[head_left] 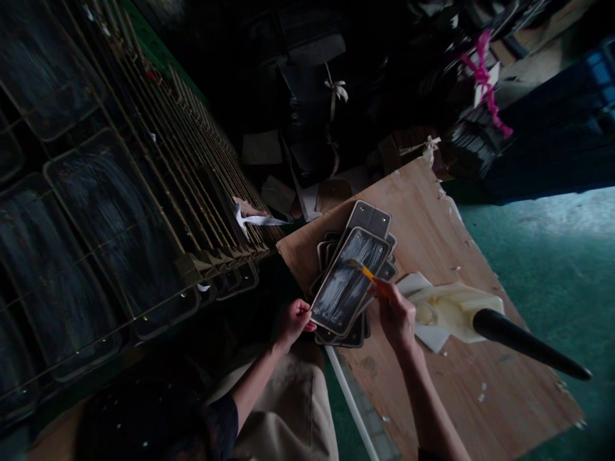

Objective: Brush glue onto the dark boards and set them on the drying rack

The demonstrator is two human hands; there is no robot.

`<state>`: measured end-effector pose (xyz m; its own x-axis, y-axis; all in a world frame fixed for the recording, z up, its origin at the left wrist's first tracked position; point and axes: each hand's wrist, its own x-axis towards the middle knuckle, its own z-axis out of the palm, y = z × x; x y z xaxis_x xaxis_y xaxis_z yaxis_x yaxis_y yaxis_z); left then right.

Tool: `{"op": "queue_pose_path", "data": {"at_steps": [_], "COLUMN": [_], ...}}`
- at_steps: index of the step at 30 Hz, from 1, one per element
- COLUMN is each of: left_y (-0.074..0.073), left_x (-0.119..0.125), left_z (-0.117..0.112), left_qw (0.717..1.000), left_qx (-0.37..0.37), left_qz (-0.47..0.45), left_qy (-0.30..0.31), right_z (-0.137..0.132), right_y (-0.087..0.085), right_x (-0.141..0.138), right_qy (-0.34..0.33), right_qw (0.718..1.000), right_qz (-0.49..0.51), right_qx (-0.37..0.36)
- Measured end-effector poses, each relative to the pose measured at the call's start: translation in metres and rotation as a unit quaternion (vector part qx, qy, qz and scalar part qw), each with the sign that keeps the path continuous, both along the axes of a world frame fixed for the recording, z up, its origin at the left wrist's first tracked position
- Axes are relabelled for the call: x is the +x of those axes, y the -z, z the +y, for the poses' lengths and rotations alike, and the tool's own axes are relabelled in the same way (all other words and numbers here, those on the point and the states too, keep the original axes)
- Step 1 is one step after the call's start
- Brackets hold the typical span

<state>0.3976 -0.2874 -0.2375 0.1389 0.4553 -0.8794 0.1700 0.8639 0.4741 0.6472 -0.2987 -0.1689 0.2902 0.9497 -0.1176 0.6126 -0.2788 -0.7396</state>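
Brushing looks to be the step in hand: the right hand [398,315] grips a brush [369,275] on the white-streaked panel [348,282] topping a stack [369,221] on the worktop [432,211], while the left hand [293,320] pinches its near corner. Covering the bare patches likely calls for steady, even strokes.

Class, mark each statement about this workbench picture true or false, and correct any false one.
1. The right hand holds a brush over the top dark panel. True.
2. The left hand rests flat on the floor. False: the left hand grips that panel's lower corner.
3. The stack of panels lies on a wooden board. True.
4. The cream tub sits left of the stack. False: the cream tub is on its right.
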Motion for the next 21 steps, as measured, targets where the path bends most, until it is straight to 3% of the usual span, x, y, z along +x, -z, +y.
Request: {"op": "queue_pose_path", "data": {"at_steps": [3,6,9,13,16,18,21], "left_y": [-0.002,-0.003,-0.003,-0.005,-0.006,-0.006,-0.007], "left_x": [0.002,0.004,0.005,0.003,0.003,0.004,0.006], "left_z": [0.001,0.001,-0.002,-0.005,-0.005,-0.004,-0.002], "left_qw": [1.0,0.999,0.996,0.995,0.995,0.997,0.998], "left_qx": [-0.009,-0.03,-0.048,-0.047,-0.037,-0.036,-0.038], "left_qz": [-0.001,-0.005,-0.019,-0.043,-0.047,-0.042,-0.021], "left_qy": [-0.011,-0.043,-0.066,-0.079,-0.074,-0.061,-0.044], "right_z": [0.02,0.016,-0.015,-0.073,-0.098,-0.095,-0.068], "right_y": [0.012,0.017,0.01,-0.01,-0.018,-0.017,-0.009], "right_x": [0.023,0.022,-0.008,-0.057,-0.07,-0.061,-0.03], "right_qy": [0.062,0.06,0.028,0.011,-0.002,0.007,0.071], "right_qw": [0.995,0.994,0.995,0.996,0.994,0.994,0.996], "right_qz": [-0.052,-0.086,-0.099,-0.044,0.016,0.031,-0.004], "right_qx": [0.052,0.04,-0.002,-0.073,-0.109,-0.106,-0.055]}}
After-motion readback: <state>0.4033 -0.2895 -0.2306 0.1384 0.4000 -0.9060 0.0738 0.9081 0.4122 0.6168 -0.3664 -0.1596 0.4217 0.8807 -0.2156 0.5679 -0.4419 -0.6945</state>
